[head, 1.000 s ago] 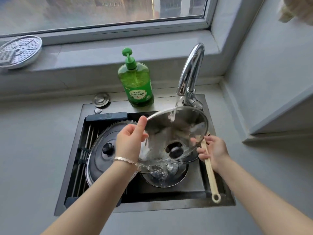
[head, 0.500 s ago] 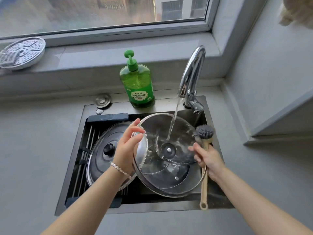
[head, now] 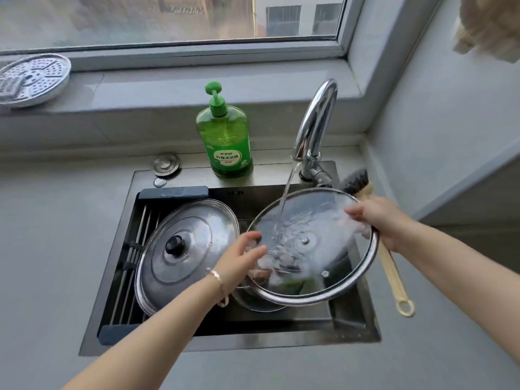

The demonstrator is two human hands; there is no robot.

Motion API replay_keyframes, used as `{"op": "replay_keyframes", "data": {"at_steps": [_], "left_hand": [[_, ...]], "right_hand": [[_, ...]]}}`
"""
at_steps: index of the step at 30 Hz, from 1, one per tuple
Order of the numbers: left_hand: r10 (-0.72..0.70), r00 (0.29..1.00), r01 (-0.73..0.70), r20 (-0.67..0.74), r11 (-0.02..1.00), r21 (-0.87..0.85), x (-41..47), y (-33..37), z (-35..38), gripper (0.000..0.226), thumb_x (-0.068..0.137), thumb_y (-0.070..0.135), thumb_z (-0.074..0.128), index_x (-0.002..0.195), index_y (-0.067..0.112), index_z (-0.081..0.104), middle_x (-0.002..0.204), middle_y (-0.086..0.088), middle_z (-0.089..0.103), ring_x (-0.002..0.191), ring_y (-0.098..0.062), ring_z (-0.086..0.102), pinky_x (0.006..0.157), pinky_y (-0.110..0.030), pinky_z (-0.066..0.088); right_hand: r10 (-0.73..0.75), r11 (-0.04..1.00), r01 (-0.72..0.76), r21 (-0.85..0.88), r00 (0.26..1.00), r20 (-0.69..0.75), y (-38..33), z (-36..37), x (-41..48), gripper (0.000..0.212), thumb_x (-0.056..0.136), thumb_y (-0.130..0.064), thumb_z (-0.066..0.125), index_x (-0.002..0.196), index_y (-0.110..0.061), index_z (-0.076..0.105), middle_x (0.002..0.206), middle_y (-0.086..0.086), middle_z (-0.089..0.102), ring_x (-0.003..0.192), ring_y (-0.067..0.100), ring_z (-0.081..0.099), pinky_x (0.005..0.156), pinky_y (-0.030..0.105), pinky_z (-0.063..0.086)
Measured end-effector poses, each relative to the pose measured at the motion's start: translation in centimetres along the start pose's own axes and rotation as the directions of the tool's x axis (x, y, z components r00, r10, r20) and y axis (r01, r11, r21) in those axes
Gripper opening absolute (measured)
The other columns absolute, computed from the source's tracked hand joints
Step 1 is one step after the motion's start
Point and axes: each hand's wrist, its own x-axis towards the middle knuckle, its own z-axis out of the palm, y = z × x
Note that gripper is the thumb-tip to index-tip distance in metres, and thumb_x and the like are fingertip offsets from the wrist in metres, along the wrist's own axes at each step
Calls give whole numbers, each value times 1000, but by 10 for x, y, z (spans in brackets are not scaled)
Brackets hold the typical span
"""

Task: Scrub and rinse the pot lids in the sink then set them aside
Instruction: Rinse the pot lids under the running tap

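Head view: round steel-rimmed glass pot lid (head: 332, 220) over the right side of the dark sink (head: 349, 322), under tap water (head: 287, 192) — left hand (head: 239, 257) pinches its left edge, right hand (head: 385, 220) grips its right rim. Probably slippery, fragile — hold the rim.

A wide grey-framed glass window (head: 168, 21) lets in soft daylight; the buildings beyond it look blurred. Directly below the window runs a grey stone sill (head: 168, 91), then a smooth grey table (head: 56, 249). Right of the window stands a plain grey wall (head: 450, 122), with possibly a pale cloth (head: 489, 26) hanging.
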Motion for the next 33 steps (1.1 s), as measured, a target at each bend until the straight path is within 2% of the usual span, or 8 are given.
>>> {"op": "replay_keyframes", "data": {"at_steps": [5,9,13,16,20,23,28,33], "left_hand": [[140,953,-214,267,939,269,-22,-6,-35,45,55,55,59,91,33,44,149,13,23,136,-8,26,110,-34,29],[238,961,-277,143,777,565,-24,3,-48,45,61,60,63,78,27,37,135,26,35,133,-4,19,111,-40,22],[397,918,-392,4,905,163,-36,11,-51,54,53,48,78,66,13,39,80,8,66,98,2,64,72,-16,53],[422,882,-438,-208,898,-37,-50,23,-53,44,68,37,69,61,10,36,51,-13,58,58,-17,70,41,-11,42],[114,867,-307,-485,889,-339,-53,12,-71,53,56,55,57,75,6,49,45,-8,63,42,-16,64,41,-22,53],[-213,782,-188,-586,816,-547,-46,-22,-97,48,83,58,44,93,11,50,47,-5,65,41,-15,64,39,-22,51],[-544,704,-178,-456,486,-856,-34,-54,-126,56,90,59,35,90,5,47,47,3,65,41,-6,63,40,-17,51],[-608,726,-212,-320,244,-946,-11,-70,-125,57,90,59,34,79,7,55,45,2,64,37,-4,60,38,-13,47]], "right_hand": [[374,927,-370,-54,913,160,26,-12,14,20,93,5,36,75,4,44,58,21,64,25,9,44,29,11,32],[591,794,-605,-54,750,296,45,-6,25,29,92,-1,29,78,11,52,56,14,46,23,10,34,20,11,20],[621,676,-737,16,581,526,44,11,22,24,65,18,51,65,-3,39,62,28,56,24,15,37,21,15,25],[558,679,-725,115,612,560,32,25,8,11,77,-8,49,78,2,44,60,23,56,24,9,35,24,9,22],[491,757,-633,165,717,496,34,44,7,32,93,-31,41,84,-1,43,62,15,54,25,6,32,22,10,21],[507,772,-623,126,723,469,41,53,7,25,94,-23,41,84,-1,43,58,13,53,26,4,32,23,9,19],[530,753,-646,122,706,470,59,63,8,24,94,-19,41,84,2,47,58,10,49,28,5,32,24,10,21],[537,760,-638,124,724,433,68,72,6,20,94,-15,43,84,2,49,61,9,47,30,5,33,23,12,22]]}}
